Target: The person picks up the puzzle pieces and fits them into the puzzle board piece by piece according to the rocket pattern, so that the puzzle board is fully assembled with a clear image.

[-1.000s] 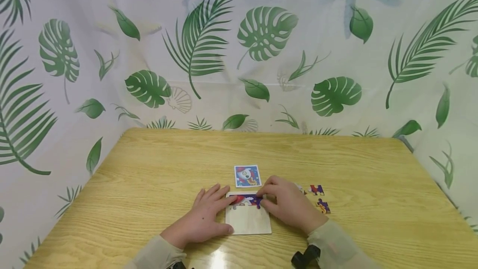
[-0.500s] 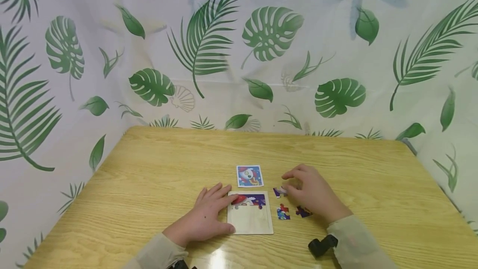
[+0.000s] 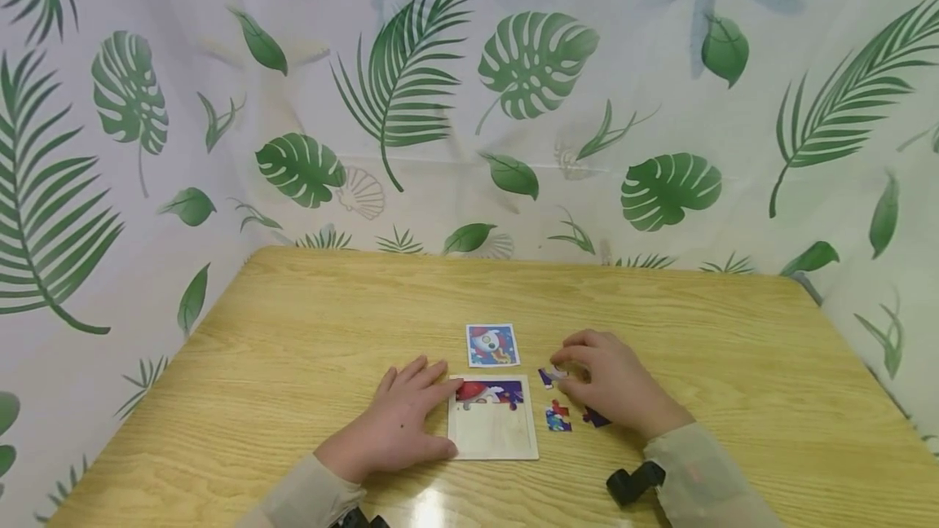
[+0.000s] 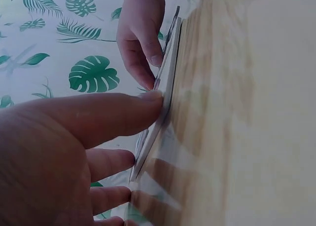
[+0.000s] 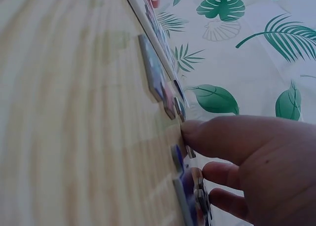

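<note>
A square wooden puzzle tray (image 3: 493, 434) lies on the table with a row of joined puzzle pieces (image 3: 490, 392) along its far side. My left hand (image 3: 399, 422) rests on the tray's left edge, fingers spread, the thumb at its near left corner. To the right of the tray, my right hand (image 3: 612, 381) pinches a purple and white puzzle piece (image 3: 546, 379) between thumb and forefinger, low at the table. A blue and red puzzle piece (image 3: 557, 417) lies beside the tray. Another dark puzzle piece (image 3: 597, 418) is partly hidden under the right hand.
A small picture card (image 3: 492, 346) with a rocket on a blue ground lies just beyond the tray. The wooden table (image 3: 352, 292) meets a leaf-printed curtain (image 3: 440, 129) at its back and sides.
My right hand has left the tray's upper right corner and moved right to the loose pieces, where thumb and forefinger have closed on one. The left hand stays on the tray.
</note>
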Motion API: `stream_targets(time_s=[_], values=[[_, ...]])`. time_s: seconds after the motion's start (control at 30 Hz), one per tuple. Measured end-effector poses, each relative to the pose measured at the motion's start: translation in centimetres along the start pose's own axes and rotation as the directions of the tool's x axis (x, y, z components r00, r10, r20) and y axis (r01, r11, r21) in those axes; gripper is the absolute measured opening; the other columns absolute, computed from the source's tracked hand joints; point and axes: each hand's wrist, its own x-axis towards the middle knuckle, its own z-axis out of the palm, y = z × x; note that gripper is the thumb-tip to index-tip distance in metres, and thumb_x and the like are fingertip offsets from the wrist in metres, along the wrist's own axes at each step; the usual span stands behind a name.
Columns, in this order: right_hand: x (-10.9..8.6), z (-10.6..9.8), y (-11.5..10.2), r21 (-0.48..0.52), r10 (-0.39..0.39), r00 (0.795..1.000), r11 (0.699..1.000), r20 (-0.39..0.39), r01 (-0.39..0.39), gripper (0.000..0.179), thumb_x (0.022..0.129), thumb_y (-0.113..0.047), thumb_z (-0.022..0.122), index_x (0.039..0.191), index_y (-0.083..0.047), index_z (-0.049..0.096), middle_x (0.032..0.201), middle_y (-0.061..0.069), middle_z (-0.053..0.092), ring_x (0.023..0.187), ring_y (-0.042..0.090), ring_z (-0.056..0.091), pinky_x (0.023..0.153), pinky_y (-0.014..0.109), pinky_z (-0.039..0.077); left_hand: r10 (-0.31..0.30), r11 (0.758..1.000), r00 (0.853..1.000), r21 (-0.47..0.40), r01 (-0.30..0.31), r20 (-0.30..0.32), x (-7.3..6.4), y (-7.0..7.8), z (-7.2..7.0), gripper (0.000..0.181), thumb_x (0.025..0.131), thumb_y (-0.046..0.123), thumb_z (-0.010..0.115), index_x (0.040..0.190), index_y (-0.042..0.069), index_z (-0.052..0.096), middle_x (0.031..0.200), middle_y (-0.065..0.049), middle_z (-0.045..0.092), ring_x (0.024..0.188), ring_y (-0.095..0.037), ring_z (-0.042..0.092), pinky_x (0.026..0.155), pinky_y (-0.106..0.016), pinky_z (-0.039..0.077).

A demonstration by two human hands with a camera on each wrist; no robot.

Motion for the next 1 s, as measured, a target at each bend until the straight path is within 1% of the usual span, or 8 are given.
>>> stream_targets(time_s=[0.13, 0.27, 0.43, 0.6, 0.73, 0.83, 0.87, 1.0], values=[[0.1, 0.0, 0.0, -0.012, 0.004, 1.000, 1.000, 0.003, -0.004, 0.017, 0.091, -0.028, 0.076, 0.108, -0.023, 0.076, 0.125, 0.005, 0.062, 0.117, 0.033, 0.054, 0.101, 0.056, 0.043, -0.003, 1.000, 1.000, -0.019, 0.003, 0.014, 0.0, -0.1, 0.0, 0.081, 0.082, 0.048, 0.076, 0.153, 0.022, 0.047, 0.164, -0.010, 0.029, 0.152, -0.037, 0.014, 0.117, -0.066, 0.004], [0.2, 0.1, 0.1, -0.016, 0.012, 1.000, 1.000, 0.000, -0.012, 0.014, 0.090, -0.027, 0.078, 0.103, -0.024, 0.075, 0.124, 0.004, 0.063, 0.117, 0.032, 0.054, 0.101, 0.056, 0.043, 0.000, 0.999, 1.000, -0.036, 0.001, 0.016, 0.0, -0.3, 0.0, 0.081, 0.083, 0.048, 0.077, 0.154, 0.021, 0.047, 0.164, -0.010, 0.029, 0.152, -0.037, 0.013, 0.117, -0.066, 0.003], [0.2, 0.2, 0.0, -0.011, 0.017, 1.000, 1.000, -0.015, -0.017, 0.012, 0.088, -0.028, 0.079, 0.096, -0.022, 0.072, 0.119, 0.001, 0.063, 0.113, 0.029, 0.055, 0.100, 0.053, 0.044, 0.002, 0.999, 1.000, -0.043, -0.001, 0.014, 0.0, -0.2, 0.0, 0.081, 0.083, 0.047, 0.077, 0.153, 0.021, 0.047, 0.164, -0.010, 0.029, 0.152, -0.037, 0.013, 0.117, -0.065, 0.003], [0.3, 0.3, 0.2, 0.031, 0.027, 0.999, 0.999, -0.017, -0.027, 0.012, 0.089, -0.028, 0.078, 0.092, -0.020, 0.069, 0.116, 0.001, 0.062, 0.111, 0.028, 0.055, 0.099, 0.052, 0.045, 0.001, 0.999, 1.000, -0.040, 0.000, 0.012, 0.0, -0.3, 0.1, 0.081, 0.083, 0.047, 0.077, 0.154, 0.021, 0.047, 0.164, -0.009, 0.028, 0.152, -0.037, 0.013, 0.117, -0.065, 0.002], [0.4, 0.4, 0.1, 0.092, 0.067, 0.998, 0.994, -0.011, -0.065, 0.012, 0.090, -0.027, 0.077, 0.092, -0.020, 0.068, 0.114, 0.001, 0.063, 0.110, 0.027, 0.056, 0.097, 0.050, 0.046, 0.002, 0.999, 1.000, -0.038, -0.002, 0.012, 0.1, -0.4, 0.1, 0.082, 0.083, 0.048, 0.077, 0.154, 0.021, 0.047, 0.164, -0.009, 0.028, 0.153, -0.037, 0.012, 0.117, -0.065, 0.002], [0.5, 0.6, -0.9, 0.150, 0.089, 0.996, 0.985, 0.005, -0.089, 0.012, 0.090, -0.028, 0.076, 0.094, -0.021, 0.068, 0.116, 0.000, 0.062, 0.114, 0.027, 0.055, 0.101, 0.051, 0.045, 0.002, 0.999, 1.000, -0.036, -0.002, 0.012, 0.0, -0.5, 0.2, 0.082, 0.083, 0.048, 0.077, 0.154, 0.021, 0.046, 0.165, -0.009, 0.028, 0.153, -0.037, 0.012, 0.117, -0.065, 0.002], [0.5, 0.7, -1.4, 0.171, 0.085, 0.996, 0.982, 0.011, -0.086, 0.012, 0.091, -0.028, 0.075, 0.095, -0.021, 0.068, 0.117, 0.001, 0.062, 0.116, 0.028, 0.054, 0.102, 0.052, 0.043, 0.002, 0.999, 1.000, -0.035, -0.001, 0.013, 0.0, -0.5, 0.2, 0.083, 0.082, 0.048, 0.077, 0.154, 0.021, 0.046, 0.165, -0.009, 0.027, 0.153, -0.037, 0.012, 0.117, -0.065, 0.002], [0.8, 1.1, -4.2, 0.211, 0.028, 0.999, 0.977, 0.021, -0.032, 0.011, 0.091, -0.028, 0.075, 0.096, -0.023, 0.066, 0.118, -0.001, 0.062, 0.119, 0.026, 0.053, 0.106, 0.051, 0.041, 0.000, 1.000, 1.000, -0.027, 0.000, 0.010, 0.0, -0.5, 0.2, 0.083, 0.082, 0.048, 0.076, 0.155, 0.022, 0.045, 0.165, -0.009, 0.027, 0.152, -0.036, 0.013, 0.117, -0.064, 0.002]])
